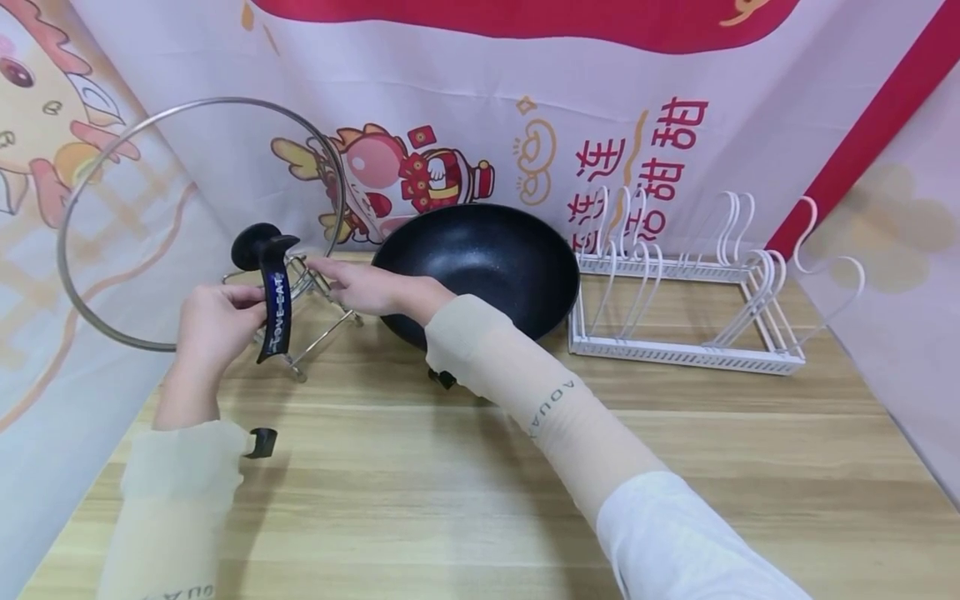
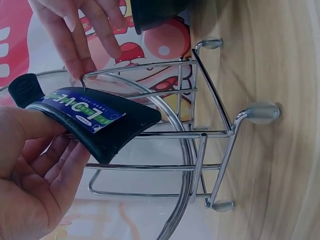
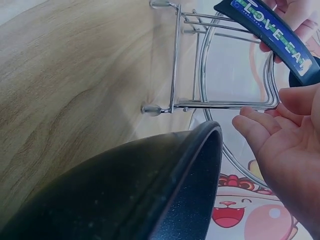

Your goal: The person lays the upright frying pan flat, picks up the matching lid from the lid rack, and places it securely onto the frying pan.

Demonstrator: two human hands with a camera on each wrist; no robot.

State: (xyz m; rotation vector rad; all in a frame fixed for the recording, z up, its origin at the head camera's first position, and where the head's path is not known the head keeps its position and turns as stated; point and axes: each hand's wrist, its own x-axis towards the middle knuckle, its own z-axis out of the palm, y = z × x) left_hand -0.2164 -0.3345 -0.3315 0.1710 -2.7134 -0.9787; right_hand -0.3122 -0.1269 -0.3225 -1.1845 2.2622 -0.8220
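A glass pot lid [image 1: 335,167] with a steel rim stands on edge in a chrome wire rack [image 2: 200,150]. Its black handle [image 1: 276,312] bears a blue label and faces me. My left hand [image 1: 221,325] pinches this handle between thumb and fingers, as the left wrist view [image 2: 35,165] shows from close by. On the far side of the handle, my right hand [image 1: 367,283] reaches across with fingers extended. Its fingertips touch the upper end of the wire rack in the right wrist view, where the hand [image 3: 290,135] has its palm partly turned up.
A black wok [image 1: 487,258] sits just right of the rack, under my right forearm. Farther right stands a white rack [image 1: 690,358] with upright curved dividers. Printed cloth [image 1: 450,83] hangs behind the wooden table [image 1: 420,500].
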